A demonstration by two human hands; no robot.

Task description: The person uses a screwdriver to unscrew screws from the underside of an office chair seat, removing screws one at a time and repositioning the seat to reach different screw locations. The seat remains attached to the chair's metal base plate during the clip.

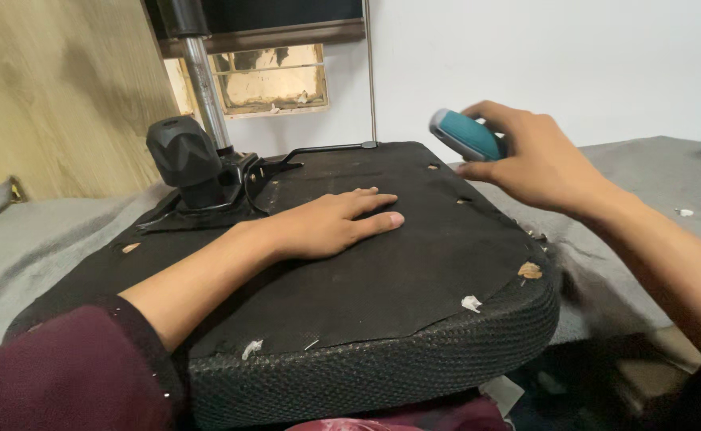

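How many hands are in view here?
2. The left hand lies flat on the upturned black seat cushion; the right hand holds a teal tool above its far edge.

A: How much of the teal tool [466, 134] shows?

B: Only its blurred rounded end; the right hand [536, 164] covers the rest.

A: And the metal post [203, 86]?

B: It's cut off by the top edge. The seat [414, 271] runs out at the bottom edge, hiding its near side.

A: What are the pale scraps [471, 303] on it?

B: Too small to tell.
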